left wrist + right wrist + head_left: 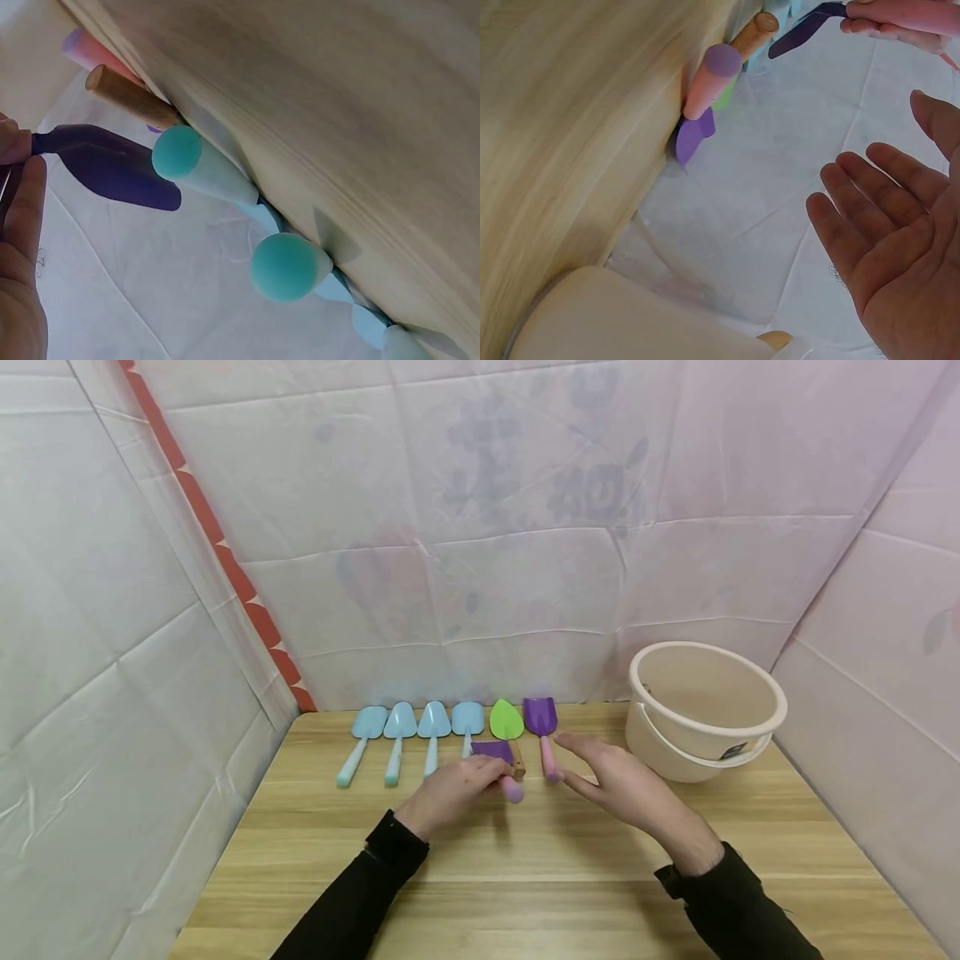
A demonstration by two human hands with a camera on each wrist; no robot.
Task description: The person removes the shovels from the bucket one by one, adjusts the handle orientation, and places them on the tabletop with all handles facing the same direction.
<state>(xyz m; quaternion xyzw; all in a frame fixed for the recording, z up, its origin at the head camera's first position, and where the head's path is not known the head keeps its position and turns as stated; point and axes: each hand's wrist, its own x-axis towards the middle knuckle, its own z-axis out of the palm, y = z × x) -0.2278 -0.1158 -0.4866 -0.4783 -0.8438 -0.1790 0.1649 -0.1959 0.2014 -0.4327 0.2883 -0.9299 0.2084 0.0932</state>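
Note:
My left hand (457, 789) grips the pink handle of a small purple shovel (112, 165), raised above the table. Its blade (491, 750) points left and partly covers a neighbouring light-blue shovel (468, 717) and the wooden handle of a green shovel (506, 720). A second purple shovel (540, 717) with a pink handle lies at the right end of the row. Beside that handle is my right hand (633, 785), fingers extended; in the right wrist view its palm (907, 262) holds nothing.
Three more light-blue shovels (370, 722) lie on the left of the row, blades toward the back cloth (450, 593). A cream bucket (675, 752) with a handle stands at the right on the wooden table (525, 910). Cloth walls enclose the sides.

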